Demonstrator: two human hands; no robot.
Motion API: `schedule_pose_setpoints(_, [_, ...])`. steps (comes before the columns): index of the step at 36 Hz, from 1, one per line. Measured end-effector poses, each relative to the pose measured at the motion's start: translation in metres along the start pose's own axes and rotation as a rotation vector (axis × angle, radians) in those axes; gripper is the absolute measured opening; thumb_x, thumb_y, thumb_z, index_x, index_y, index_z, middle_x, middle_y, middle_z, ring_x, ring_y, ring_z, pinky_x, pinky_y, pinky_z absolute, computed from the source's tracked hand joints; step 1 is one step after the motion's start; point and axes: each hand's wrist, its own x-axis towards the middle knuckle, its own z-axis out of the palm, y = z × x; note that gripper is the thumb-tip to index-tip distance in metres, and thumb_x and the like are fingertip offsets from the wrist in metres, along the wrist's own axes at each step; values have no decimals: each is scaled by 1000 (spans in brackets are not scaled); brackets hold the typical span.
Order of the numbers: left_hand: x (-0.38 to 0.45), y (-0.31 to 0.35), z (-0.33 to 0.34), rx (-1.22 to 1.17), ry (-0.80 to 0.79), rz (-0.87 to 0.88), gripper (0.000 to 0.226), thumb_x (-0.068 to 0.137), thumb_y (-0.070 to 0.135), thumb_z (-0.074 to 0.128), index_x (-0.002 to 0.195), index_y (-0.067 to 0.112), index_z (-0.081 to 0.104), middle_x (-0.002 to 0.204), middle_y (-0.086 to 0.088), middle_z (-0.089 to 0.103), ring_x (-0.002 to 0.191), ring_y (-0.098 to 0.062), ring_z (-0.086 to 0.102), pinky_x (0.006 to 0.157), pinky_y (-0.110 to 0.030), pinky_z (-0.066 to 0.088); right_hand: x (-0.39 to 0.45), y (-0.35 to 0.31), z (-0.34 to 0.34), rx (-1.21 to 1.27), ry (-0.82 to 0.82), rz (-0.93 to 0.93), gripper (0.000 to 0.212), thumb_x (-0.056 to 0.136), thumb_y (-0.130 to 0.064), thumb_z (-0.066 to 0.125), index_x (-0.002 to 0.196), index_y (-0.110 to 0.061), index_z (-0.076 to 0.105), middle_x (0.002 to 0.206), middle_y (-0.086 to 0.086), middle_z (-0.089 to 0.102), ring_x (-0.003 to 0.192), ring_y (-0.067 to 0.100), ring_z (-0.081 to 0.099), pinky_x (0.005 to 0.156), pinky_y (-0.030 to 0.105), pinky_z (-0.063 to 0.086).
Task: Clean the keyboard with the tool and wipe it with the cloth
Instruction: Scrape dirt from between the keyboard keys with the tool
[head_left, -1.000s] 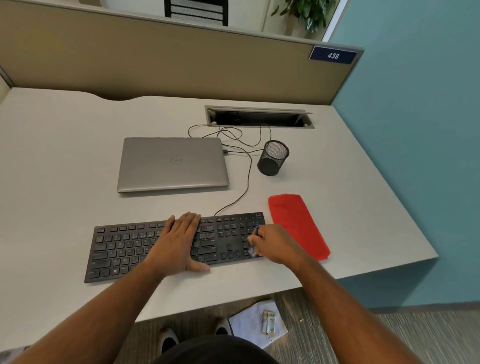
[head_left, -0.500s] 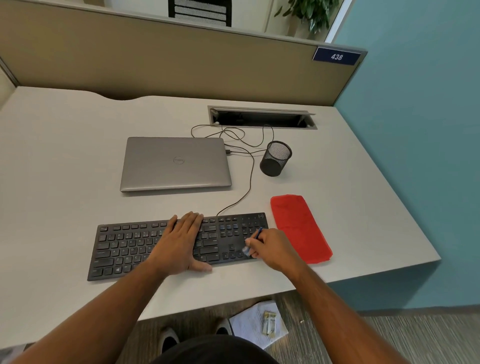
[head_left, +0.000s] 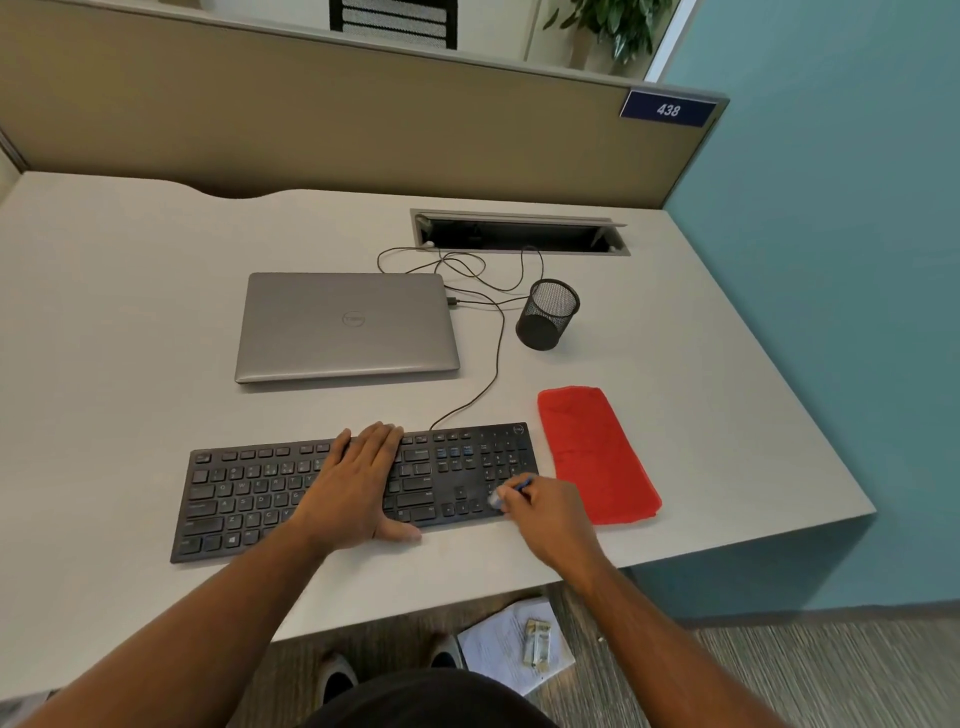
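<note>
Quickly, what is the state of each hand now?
Left hand: open, flat on the keyboard.
Right hand: closed, holding the cleaning tool.

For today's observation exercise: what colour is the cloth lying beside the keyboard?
Red; the cloth shows plainly in the head view.

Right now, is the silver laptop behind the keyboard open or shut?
Shut. The silver laptop lies flat on the desk with its lid down, the round logo facing up; no screen or keys show.
</note>
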Motion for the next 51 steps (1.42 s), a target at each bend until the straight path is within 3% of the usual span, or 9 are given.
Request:
schedule_pose_setpoints(5, [1,1,1,-6,4,-2,148,61,106,41,165,15,-11,174,-6,-2,160,-22,-8,126,-44,-17,-18,7,15,260,11,-9,21,100,-29,62,89,-26,80,84,-14,76,83,5,71,83,31,60])
schedule_pose_setpoints(14, [1,0,1,-11,29,9,149,60,107,42,166,13,-6,174,-7,3,160,-23,-3,128,-46,-12,-34,25,9,202,439,96,22,102,-29,60,88,-33,76,70,-18,69,66,-5,61,55,11,42])
schedule_pose_setpoints(19, [1,1,-1,11,1,-2,148,61,106,42,165,14,-11,174,-6,-1,160,-22,-6,126,-43,-16,-35,10,30,294,222,32,17,100,-31,62,102,-30,79,85,-18,74,81,3,68,71,22,56])
schedule_pose_setpoints(22, [0,2,-1,12,3,-4,147,62,106,43,165,15,-11,174,-6,-1,160,-22,-6,124,-40,-18,-36,6,41,255,91,-2,19,99,-35,63,105,-28,80,89,-16,75,86,-1,67,78,16,53])
schedule_pose_setpoints(27, [1,2,-2,1,7,0,148,61,106,42,165,14,-10,174,-6,0,160,-22,-5,126,-43,-16,-36,20,32,236,282,68,16,101,-29,61,99,-33,76,71,-13,69,61,1,57,53,16,42])
schedule_pose_setpoints(33, [1,1,-1,4,5,0,148,61,107,41,165,14,-11,174,-6,-1,160,-22,-6,127,-45,-14,-40,38,17,211,540,142,24,102,-34,57,84,-30,71,64,-11,63,59,6,54,54,23,41])
schedule_pose_setpoints(40, [1,1,-2,1,0,5,148,61,108,38,165,15,-11,174,-5,-1,160,-21,-6,128,-45,-13,-35,26,22,297,251,45,16,101,-30,62,97,-34,77,80,-16,73,69,10,64,57,19,45])
schedule_pose_setpoints(47, [1,1,-1,-15,7,8,148,61,106,42,165,15,-9,174,-6,1,160,-22,-5,127,-45,-14,-20,41,0,202,559,185,21,103,-27,57,94,-26,75,84,-13,72,74,3,65,60,19,42])
schedule_pose_setpoints(51, [1,0,-1,-8,4,6,148,61,107,40,165,15,-11,174,-6,-1,160,-21,-7,128,-46,-13,-26,35,1,222,347,41,22,102,-28,58,92,-32,76,84,-21,73,80,-2,66,67,12,48])
